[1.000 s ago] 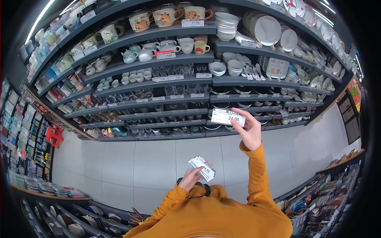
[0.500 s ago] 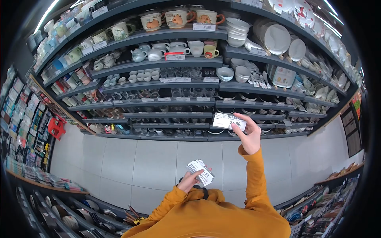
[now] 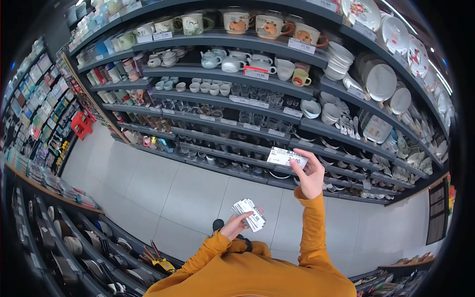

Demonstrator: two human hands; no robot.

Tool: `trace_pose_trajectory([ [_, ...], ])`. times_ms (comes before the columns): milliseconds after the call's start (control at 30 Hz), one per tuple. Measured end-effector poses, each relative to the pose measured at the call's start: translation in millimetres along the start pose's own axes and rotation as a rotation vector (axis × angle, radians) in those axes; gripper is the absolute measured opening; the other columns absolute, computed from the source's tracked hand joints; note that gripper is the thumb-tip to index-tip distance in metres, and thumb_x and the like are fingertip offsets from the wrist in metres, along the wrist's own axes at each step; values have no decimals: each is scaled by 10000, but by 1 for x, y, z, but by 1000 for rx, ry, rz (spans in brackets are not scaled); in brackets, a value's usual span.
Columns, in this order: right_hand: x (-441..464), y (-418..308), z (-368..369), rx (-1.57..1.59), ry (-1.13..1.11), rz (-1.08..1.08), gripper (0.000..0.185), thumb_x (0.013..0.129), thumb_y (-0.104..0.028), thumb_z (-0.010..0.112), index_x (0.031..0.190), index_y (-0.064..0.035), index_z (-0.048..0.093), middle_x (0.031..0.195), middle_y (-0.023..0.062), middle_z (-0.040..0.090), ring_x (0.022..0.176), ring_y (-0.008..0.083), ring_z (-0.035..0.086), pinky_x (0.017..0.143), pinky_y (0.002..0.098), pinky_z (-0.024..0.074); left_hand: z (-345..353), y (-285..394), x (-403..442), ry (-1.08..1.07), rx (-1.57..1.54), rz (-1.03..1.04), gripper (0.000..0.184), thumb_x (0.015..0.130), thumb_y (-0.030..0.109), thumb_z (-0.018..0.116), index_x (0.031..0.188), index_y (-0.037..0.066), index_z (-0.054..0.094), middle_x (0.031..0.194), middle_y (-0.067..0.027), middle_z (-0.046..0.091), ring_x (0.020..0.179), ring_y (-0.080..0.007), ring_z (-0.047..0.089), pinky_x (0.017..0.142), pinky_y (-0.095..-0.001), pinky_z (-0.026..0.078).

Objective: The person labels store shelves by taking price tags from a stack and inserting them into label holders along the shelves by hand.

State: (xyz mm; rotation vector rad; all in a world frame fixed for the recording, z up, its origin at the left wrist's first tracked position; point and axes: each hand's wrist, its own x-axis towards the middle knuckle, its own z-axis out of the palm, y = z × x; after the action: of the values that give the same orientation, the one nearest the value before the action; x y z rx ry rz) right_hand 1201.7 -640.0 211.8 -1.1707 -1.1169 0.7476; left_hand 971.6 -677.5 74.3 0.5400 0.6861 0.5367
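Pinched between the thumb and fingers of my right hand is a single white price tag, held up in front of the lower shelves. The thumb covers part of its large printed price. Lower down, near my body, my left hand grips a fanned stack of price tags, the thumb lying across the top one. Beyond the raised tag, shelves carry glass cups, small bowls, teapots and mugs.
White plates and stacked bowls fill the shelves to the right. A red stool stands on the tiled floor at the left. Pans hang or lie on a rack at the lower left.
The view has turned and tilted, so the shelves now slope down to the right and appear shifted rightward. Both hands keep their hold on the tags.
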Motion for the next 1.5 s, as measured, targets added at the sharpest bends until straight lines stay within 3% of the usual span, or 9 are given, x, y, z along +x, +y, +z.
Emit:
trace_pose_trajectory([
  [133,19,7,10,4,-44,-28,279,856,-31,673,1129,8,629,1020,79,661,901,105,623,779,224,500,-19,10,12,-57,-31,18,415,934,178,511,1320,45,440,1276,-127,579,1119,-182,586,843,-292,483],
  [400,66,20,57,5,-146,-20,263,865,-52,671,1118,5,629,1049,68,657,937,109,618,802,238,495,-48,48,27,-117,-84,53,420,942,159,492,1341,52,413,1323,-142,540,1177,-201,552,924,-322,467],
  [667,168,23,139,-215,-152,-302,182,852,-73,675,1024,-19,655,962,33,675,858,71,596,710,220,453,-99,123,47,-125,-125,78,398,956,174,507,1324,46,426,1317,-146,545,1165,-206,562,940,-332,476],
  [833,262,-16,209,-484,-66,-691,162,855,-87,659,1002,-20,659,940,92,689,829,179,661,746,258,487,-139,201,56,-165,-117,102,392,955,179,513,1313,40,435,1306,-143,551,1160,-215,563,940,-337,480],
  [1033,382,-39,288,-599,72,-926,162,868,-137,637,1023,-88,643,945,88,692,882,256,676,765,316,510,-208,272,72,-174,-105,164,366,941,144,536,1284,38,465,1238,-151,587,1101,-222,605,909,-339,513],
  [1100,410,-45,304,-638,97,-918,147,885,-158,612,1026,-127,641,943,100,684,888,298,665,758,336,515,-223,290,74,-134,-126,153,359,938,130,541,1276,32,473,1225,-155,591,1087,-223,615,900,-338,524],
  [1200,444,-47,317,-815,106,-928,175,886,-114,628,1055,-71,631,958,91,690,896,225,671,771,295,507,-245,307,76,-115,-107,155,373,938,144,548,1285,30,467,1227,-150,592,1092,-218,610,896,-337,522],
  [1333,479,-36,322,-689,-194,-715,177,910,-108,610,1075,-47,620,981,44,661,923,114,627,791,270,502,-255,322,74,-107,-110,143,405,937,169,565,1300,29,449,1235,-144,589,1091,-208,607,891,-339,516],
  [1500,494,-30,327,-490,-374,-531,213,923,-133,616,1092,-3,609,1074,49,634,988,119,600,851,254,489,-265,331,73,-93,-158,125,410,939,166,560,1306,34,435,1241,-146,581,1116,-225,593,916,-361,509],
])
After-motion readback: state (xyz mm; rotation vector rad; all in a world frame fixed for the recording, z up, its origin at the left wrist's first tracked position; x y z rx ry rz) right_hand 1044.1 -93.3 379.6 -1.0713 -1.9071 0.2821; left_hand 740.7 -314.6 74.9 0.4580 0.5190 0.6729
